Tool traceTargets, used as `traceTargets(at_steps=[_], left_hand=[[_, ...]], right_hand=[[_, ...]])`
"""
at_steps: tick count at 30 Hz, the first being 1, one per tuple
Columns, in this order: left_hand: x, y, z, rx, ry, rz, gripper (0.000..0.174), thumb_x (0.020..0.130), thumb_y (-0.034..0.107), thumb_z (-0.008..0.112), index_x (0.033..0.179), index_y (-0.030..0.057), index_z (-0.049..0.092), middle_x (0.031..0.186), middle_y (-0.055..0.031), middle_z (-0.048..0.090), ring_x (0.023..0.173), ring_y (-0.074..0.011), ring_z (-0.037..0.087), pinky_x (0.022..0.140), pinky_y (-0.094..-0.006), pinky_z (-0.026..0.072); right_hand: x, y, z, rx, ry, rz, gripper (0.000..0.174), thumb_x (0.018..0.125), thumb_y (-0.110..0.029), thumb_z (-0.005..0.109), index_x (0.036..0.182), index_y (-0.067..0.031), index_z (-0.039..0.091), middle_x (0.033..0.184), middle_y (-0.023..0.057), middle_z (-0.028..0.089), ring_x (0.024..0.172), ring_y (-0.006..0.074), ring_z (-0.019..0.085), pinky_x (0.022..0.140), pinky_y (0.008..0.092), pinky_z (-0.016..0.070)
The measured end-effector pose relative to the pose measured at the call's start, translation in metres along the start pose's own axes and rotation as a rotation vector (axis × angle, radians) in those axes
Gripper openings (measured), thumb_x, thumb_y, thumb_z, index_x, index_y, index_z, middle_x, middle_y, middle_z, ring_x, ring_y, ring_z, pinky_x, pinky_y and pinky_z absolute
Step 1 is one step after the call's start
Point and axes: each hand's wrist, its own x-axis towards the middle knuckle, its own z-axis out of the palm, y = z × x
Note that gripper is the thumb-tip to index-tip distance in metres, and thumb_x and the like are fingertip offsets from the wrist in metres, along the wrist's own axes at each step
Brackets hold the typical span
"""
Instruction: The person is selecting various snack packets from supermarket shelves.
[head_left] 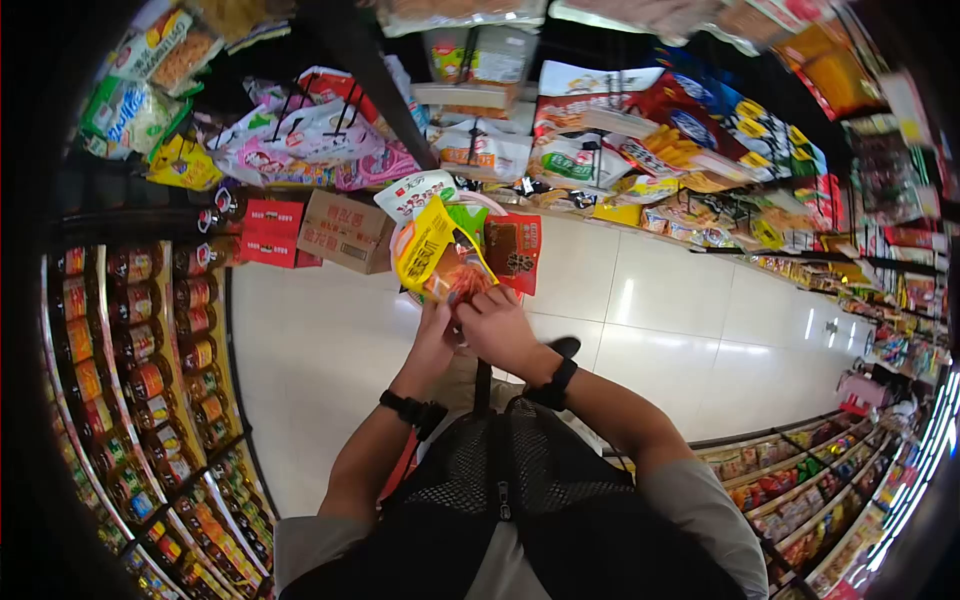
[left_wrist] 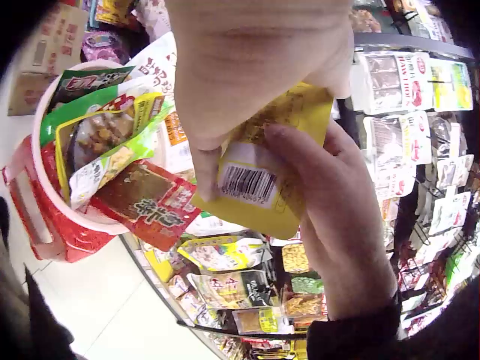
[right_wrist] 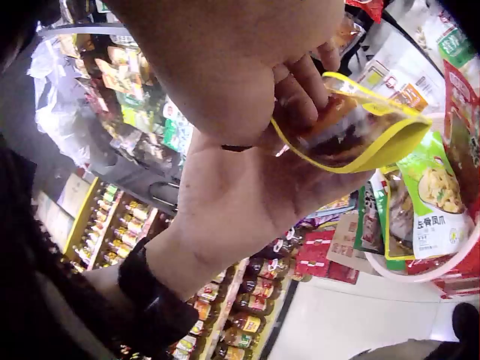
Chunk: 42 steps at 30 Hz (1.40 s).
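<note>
Supermarket racks of hanging snack packets point(head_left: 300, 135) face the person. Close together, the left hand point(head_left: 432, 338) and right hand point(head_left: 498, 325) both pinch the near end of a yellow snack pouch point(head_left: 440, 258), tilted over a red basket point(left_wrist: 84, 244) with a pink rim; gripping from two sides probably keeps the limp pouch steady (its barcode point(left_wrist: 248, 184) shows in the left wrist view). Packed pouches, including a dark red pouch point(head_left: 518, 252), lean outward, likely too tall to lie flat. Beside the basket, a cardboard carton point(head_left: 345, 230) and red box point(head_left: 270, 235) sit on glossy pale floor tiles point(head_left: 660, 300).
</note>
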Motion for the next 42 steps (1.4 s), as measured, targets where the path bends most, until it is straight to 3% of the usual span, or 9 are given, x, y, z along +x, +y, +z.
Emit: traceTargets(at_steps=[2,5,9,14,17,18,22,34,42], left_hand=[[-0.017,-0.007,0.010,-0.067,-0.112,0.092,0.058,0.101,0.042,0.050,0.147,0.0100,0.032,0.143,-0.0068,0.046,0.128,-0.0197,0.049,0.100,-0.0366,0.0478],[-0.048,0.001,0.055,0.156,-0.087,0.146,0.054,0.103,0.041,0.045,0.143,0.0056,0.038,0.140,-0.0106,0.050,0.126,-0.0220,0.052,0.105,-0.0384,0.0442],[-0.050,-0.022,0.097,-0.147,-0.143,0.057,0.048,0.101,0.027,0.053,0.141,0.0031,0.041,0.136,-0.0121,0.054,0.122,-0.0237,0.056,0.105,-0.0399,0.0450],[-0.048,-0.071,0.185,0.108,-0.186,0.009,0.043,0.099,0.017,0.055,0.139,0.0025,0.044,0.136,-0.0119,0.054,0.124,-0.0238,0.054,0.108,-0.0413,0.0417],[-0.024,-0.122,0.218,0.182,-0.277,-0.140,0.047,0.097,0.010,0.058,0.141,0.0051,0.042,0.132,-0.0110,0.056,0.120,-0.0238,0.057,0.102,-0.0417,0.0478],[-0.047,-0.126,0.273,0.247,-0.316,-0.085,0.046,0.096,0.009,0.059,0.139,0.0052,0.044,0.130,-0.0105,0.057,0.118,-0.0235,0.058,0.101,-0.0415,0.0488],[-0.030,-0.184,0.347,0.534,-0.587,-0.310,0.044,0.097,0.016,0.060,0.137,0.0025,0.047,0.131,-0.0096,0.058,0.121,-0.0231,0.057,0.103,-0.0414,0.0471],[-0.068,-0.393,0.557,1.150,-1.472,-0.663,0.044,0.096,0.022,0.063,0.132,-0.0006,0.053,0.125,-0.0079,0.063,0.111,-0.0151,0.059,0.098,-0.0320,0.0478],[-0.041,-0.514,0.670,1.110,-1.637,-0.826,0.045,0.096,0.025,0.063,0.131,-0.0010,0.054,0.124,-0.0084,0.063,0.109,-0.0152,0.061,0.096,-0.0316,0.0494]], right_hand=[[-0.015,-0.012,-0.030,0.009,-0.001,-0.078,0.025,0.078,-0.022,0.068,0.101,-0.0134,0.064,0.092,0.0038,0.057,0.102,0.0264,0.052,0.101,0.0540,0.0360],[-0.044,-0.021,-0.083,0.146,0.097,-0.267,0.027,0.080,-0.027,0.069,0.103,-0.0142,0.064,0.090,0.0047,0.055,0.100,0.0267,0.052,0.101,0.0558,0.0362],[-0.103,0.012,-0.138,0.310,0.207,-0.289,0.031,0.079,-0.017,0.073,0.109,-0.0102,0.067,0.109,0.0074,0.059,0.110,0.0289,0.054,0.101,0.0461,0.0411],[-0.205,0.064,-0.207,0.401,0.548,0.268,0.055,0.083,-0.012,0.072,0.131,0.0011,0.050,0.123,0.0210,0.058,0.120,0.0354,0.054,0.102,0.0411,0.0435],[-0.287,0.102,-0.198,0.676,0.602,0.501,0.053,0.087,-0.018,0.071,0.133,-0.0024,0.050,0.120,0.0182,0.062,0.111,0.0302,0.060,0.097,0.0388,0.0468],[-0.318,0.104,-0.221,0.951,0.364,0.652,0.048,0.092,-0.021,0.067,0.134,-0.0024,0.052,0.115,0.0111,0.066,0.105,0.0173,0.061,0.093,0.0321,0.0481],[-0.412,0.118,-0.204,1.442,0.684,0.565,0.046,0.098,-0.019,0.061,0.140,-0.0042,0.050,0.124,-0.0009,0.062,0.105,0.0089,0.056,0.093,0.0277,0.0478],[-0.638,0.066,-0.245,1.167,1.733,0.875,0.040,0.098,-0.021,0.061,0.131,0.0005,0.053,0.113,0.0020,0.064,0.099,0.0091,0.059,0.089,0.0268,0.0491],[-0.722,0.131,-0.310,1.060,1.884,0.937,0.049,0.097,-0.022,0.063,0.137,0.0009,0.047,0.123,0.0059,0.061,0.106,0.0123,0.059,0.095,0.0298,0.0484]])
